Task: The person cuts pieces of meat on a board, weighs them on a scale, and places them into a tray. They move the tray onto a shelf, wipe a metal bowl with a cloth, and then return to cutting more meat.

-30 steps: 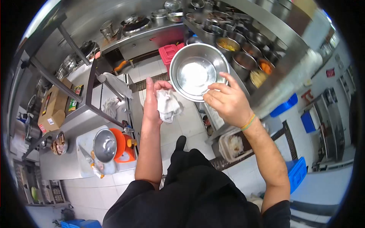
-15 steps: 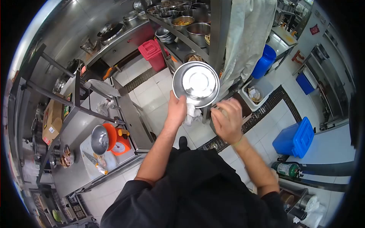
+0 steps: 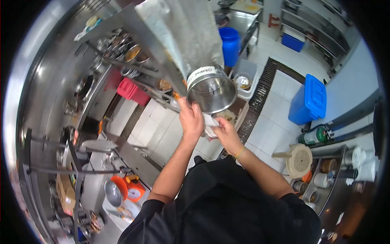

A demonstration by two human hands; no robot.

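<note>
Orange scale [image 3: 129, 188] on desk [image 3: 91, 195], lower left. Left hand [image 3: 191, 118], frame centre, fingers closed on rim of steel bowl [image 3: 211, 90], bowl raised, tilted. Right hand [image 3: 224, 131] just right, pinching white cloth [image 3: 210, 129] beneath bowl. Blue bin [image 3: 308, 99] on floor, right.

Two hands, left [image 3: 191, 120] and right [image 3: 224, 133], share one steel bowl [image 3: 211, 90] and one white cloth [image 3: 210, 129]. The floor holds two blue lidded bins [image 3: 308, 99], one blue barrel [image 3: 230, 44], one red bin [image 3: 131, 92] and one green gas cylinder [image 3: 315, 136].

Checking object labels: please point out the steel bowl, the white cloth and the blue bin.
steel bowl [image 3: 212, 94], head view, outer side wall.
white cloth [image 3: 210, 129], head view, bunched middle.
blue bin [image 3: 309, 99], head view, lid.
</note>
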